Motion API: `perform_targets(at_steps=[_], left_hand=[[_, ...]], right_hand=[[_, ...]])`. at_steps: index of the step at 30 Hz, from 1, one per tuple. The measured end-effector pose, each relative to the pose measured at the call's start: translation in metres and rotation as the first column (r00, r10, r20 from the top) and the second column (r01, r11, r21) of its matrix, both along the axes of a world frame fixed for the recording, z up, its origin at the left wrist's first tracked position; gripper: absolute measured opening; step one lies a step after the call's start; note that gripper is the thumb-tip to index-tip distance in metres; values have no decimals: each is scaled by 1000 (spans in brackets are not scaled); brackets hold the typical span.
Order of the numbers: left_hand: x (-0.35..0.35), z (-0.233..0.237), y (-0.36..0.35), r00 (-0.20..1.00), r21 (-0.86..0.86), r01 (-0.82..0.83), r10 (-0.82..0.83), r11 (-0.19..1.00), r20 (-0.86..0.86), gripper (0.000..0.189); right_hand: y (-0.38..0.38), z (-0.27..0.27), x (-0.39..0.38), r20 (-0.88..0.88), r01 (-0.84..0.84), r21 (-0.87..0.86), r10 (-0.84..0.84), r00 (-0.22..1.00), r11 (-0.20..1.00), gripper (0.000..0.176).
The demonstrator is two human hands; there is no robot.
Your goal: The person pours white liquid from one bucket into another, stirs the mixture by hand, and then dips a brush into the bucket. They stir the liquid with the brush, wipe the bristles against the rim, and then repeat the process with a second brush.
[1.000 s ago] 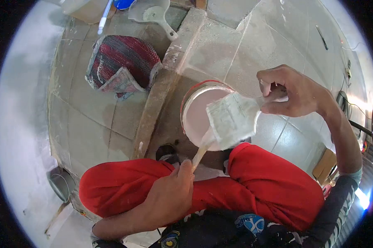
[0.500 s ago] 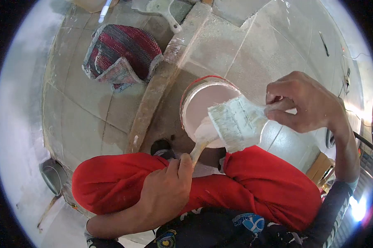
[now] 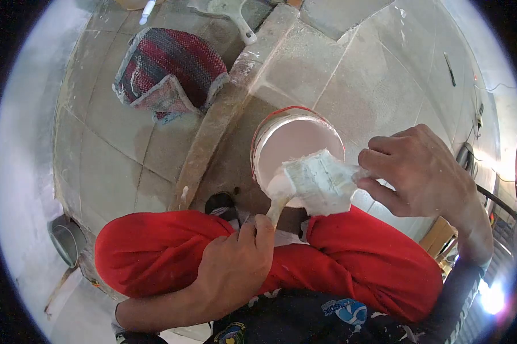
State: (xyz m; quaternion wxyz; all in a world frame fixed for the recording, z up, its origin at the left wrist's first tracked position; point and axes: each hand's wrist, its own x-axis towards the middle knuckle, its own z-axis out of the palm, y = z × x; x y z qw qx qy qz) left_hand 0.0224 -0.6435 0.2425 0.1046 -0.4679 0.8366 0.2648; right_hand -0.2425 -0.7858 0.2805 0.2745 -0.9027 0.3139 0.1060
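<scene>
My left hand [image 3: 235, 261] is closed round the pale handle of a small putty knife [image 3: 279, 198], its head coated in pinkish-white paste. Between thumb and fingers, my right hand [image 3: 416, 172] grips a wide putty knife [image 3: 321, 180] caked with streaky white paste. The left edge of the wide one meets the head of the small one; the exact contact is hard to make out. Both tools are over the near side of a bucket [image 3: 256, 163] with a red outer rim, which holds smooth pale pink paste [image 3: 298, 140].
A striped woven cloth [image 3: 172, 71] lies on the tiles left of a raised ledge [image 3: 212, 135]. Beyond it are a broad scraper [image 3: 239, 23] and a white pen-like stick [image 3: 147, 11]. A grey container [image 3: 66, 243] stands far left. Red-trousered knees flank the near side.
My right hand has moved down and slightly left with the wide putty knife, tilting it and bringing its edge across the small one. My left hand has shifted slightly right.
</scene>
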Motion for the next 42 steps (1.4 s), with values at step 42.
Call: perform_targets(at_steps=[42], left_hand=[[-5,-4,-6,998,8,-40,41,999,-37,33]], right_hand=[[19,45,35,-123,-97,-204,73,990,974,21]])
